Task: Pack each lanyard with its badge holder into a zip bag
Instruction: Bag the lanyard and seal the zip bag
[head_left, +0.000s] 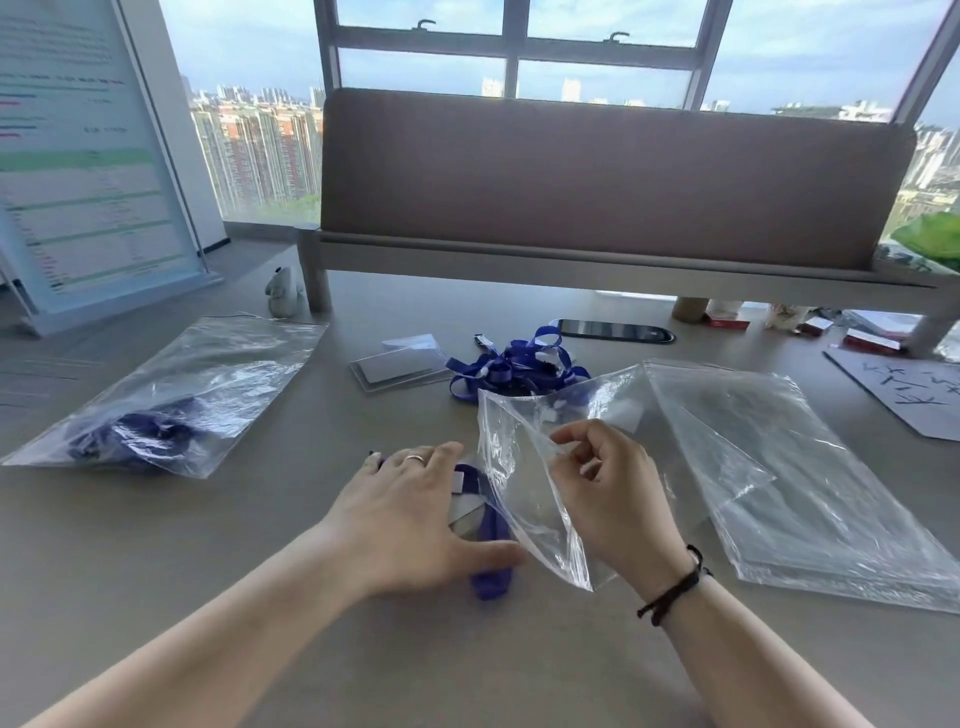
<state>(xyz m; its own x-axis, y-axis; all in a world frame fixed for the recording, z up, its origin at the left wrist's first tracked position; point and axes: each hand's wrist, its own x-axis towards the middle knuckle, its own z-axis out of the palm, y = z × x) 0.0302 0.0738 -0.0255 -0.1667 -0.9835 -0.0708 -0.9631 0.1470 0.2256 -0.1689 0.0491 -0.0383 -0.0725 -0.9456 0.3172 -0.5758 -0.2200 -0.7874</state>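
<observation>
- L hand (415, 512) is laid palm-down on a blue lanyard (491, 574) w/ its badge holder (464, 506), on the table (260, 525); fingers are spread nearly straight, thumb stretched twd the bag mouth. Lanyard loop is seen sticking out below the thumb; holder's pale edge is seen just past the fingertips' right side.
- R hand (610, 496) is raised w/ a clear zip bag (530, 467); film near the mouth is pinched betw. thumb and curled fingers, mouth held open twd the L hand. A dark cord is worn on that wrist.
- Bag mouth is touching or just beside the lanyard; which one can't be told.
- R of it, a stack of empty zip bags (810, 483) is laid flat.
- Far L, a filled bag (171, 395) w/ blue lanyard inside is laid flat.
- Farther back, mid-table: loose blue lanyards (517, 366) are heaped beside clear badge holders (397, 366).
- Behind those, a dark phone (615, 330) is laid flat.
</observation>
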